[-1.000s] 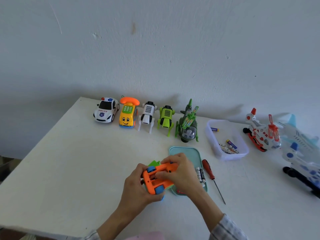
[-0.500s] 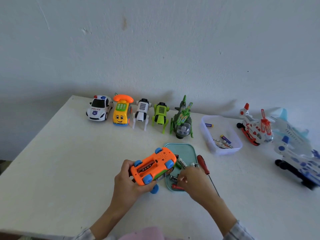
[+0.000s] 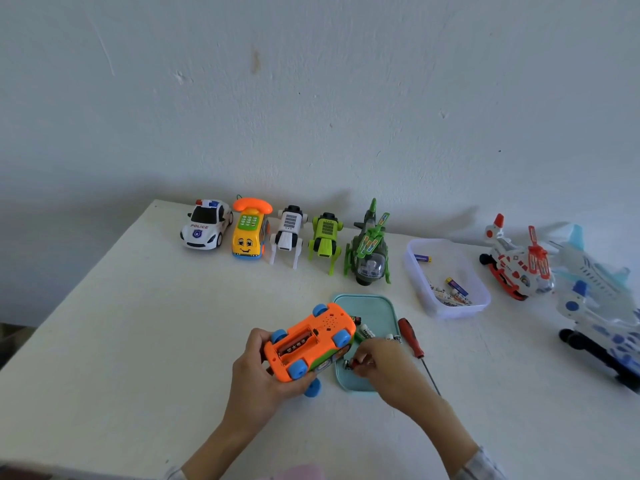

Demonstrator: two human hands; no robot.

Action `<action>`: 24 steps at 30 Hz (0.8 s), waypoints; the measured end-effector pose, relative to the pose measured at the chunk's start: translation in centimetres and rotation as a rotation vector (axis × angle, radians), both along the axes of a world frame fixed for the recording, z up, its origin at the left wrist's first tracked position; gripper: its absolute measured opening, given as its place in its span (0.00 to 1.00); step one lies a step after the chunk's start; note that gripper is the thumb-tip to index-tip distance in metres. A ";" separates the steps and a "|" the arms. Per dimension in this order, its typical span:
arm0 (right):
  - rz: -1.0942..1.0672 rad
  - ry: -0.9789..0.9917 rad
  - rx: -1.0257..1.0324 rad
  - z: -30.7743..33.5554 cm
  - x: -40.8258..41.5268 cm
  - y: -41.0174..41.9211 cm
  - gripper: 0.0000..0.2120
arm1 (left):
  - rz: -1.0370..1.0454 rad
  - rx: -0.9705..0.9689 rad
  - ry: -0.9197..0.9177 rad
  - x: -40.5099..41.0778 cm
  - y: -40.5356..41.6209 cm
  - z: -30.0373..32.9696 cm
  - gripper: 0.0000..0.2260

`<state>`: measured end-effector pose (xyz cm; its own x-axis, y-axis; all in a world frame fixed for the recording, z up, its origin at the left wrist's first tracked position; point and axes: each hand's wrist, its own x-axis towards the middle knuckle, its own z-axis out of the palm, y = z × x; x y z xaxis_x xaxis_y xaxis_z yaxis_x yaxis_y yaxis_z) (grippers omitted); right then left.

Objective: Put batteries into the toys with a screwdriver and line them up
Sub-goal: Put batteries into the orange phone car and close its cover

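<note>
I have the orange toy car point(image 3: 309, 341) turned belly-up in my left hand point(image 3: 258, 379), fingers curled under its body and thumb along the near side, so its open battery bay faces me with one cell already seated inside. My right hand point(image 3: 384, 368) sits just right of the car over the teal tray point(image 3: 381, 306), its fingers pinched down on what looks like a small dark battery point(image 3: 349, 364); the grip is partly hidden, so I can't tell how firmly. More loose batteries point(image 3: 365, 332) lie on the tray just beyond those fingers, and the red screwdriver point(image 3: 410, 337) rests on the bench just to their right, untouched. The car looks like light, hard, hollow plastic on free-spinning wheels, so I'd judge it wants holding by the body sides, not the wheels. The battery is small, smooth and dense for its size, prone to rolling; I'd take it across its middle. Finished toys point(image 3: 284, 233) stand in a row well beyond both hands.
</note>
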<state>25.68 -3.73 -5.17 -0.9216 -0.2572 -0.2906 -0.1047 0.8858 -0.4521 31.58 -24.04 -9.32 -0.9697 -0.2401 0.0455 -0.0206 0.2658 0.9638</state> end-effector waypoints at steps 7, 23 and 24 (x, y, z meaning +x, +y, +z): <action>-0.486 -0.164 -0.847 1.3 -0.9 1.5 0.09 | 0.005 0.000 0.005 0.0 0.1 0.1 0.28; -0.287 0.248 -0.852 5.5 4.1 -5.5 0.11 | -0.007 -0.132 0.196 0.5 0.4 1.3 0.31; -0.263 0.274 -0.826 5.3 4.3 -5.8 0.12 | -0.008 -0.145 0.218 0.6 0.4 1.5 0.31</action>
<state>29.99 -9.48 0.14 -0.9897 -0.0575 0.1312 -0.1425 0.3012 -0.9428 32.14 -23.61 -7.85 -0.9350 -0.2087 0.2867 0.1857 0.4006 0.8973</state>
